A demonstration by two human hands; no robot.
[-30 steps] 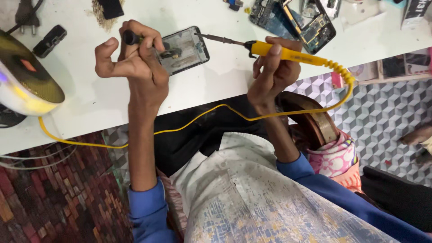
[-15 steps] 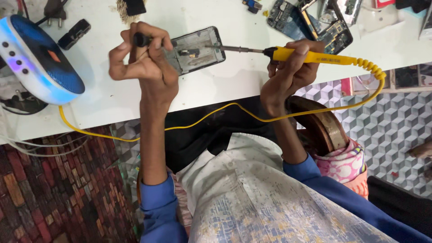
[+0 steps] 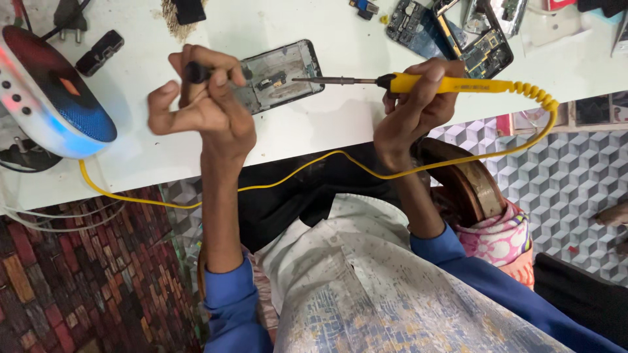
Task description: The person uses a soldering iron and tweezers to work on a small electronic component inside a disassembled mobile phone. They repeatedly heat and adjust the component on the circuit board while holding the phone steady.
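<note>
White bench [image 3: 340, 124] carries an opened phone frame [image 3: 278, 75] near its front edge, middle. Since a sec ago the yellow soldering iron [image 3: 445, 84] tip has moved in over the frame's right end. Right hand [image 3: 415, 108] grip clenched on the iron; left hand [image 3: 203, 98] clenched on a dark-handled tool [image 3: 196, 70] w/ fingers on the frame's left end.

Blue sleeves pushed up the forearms — pale patterned shirt, dark trousers, bare hands.
</note>
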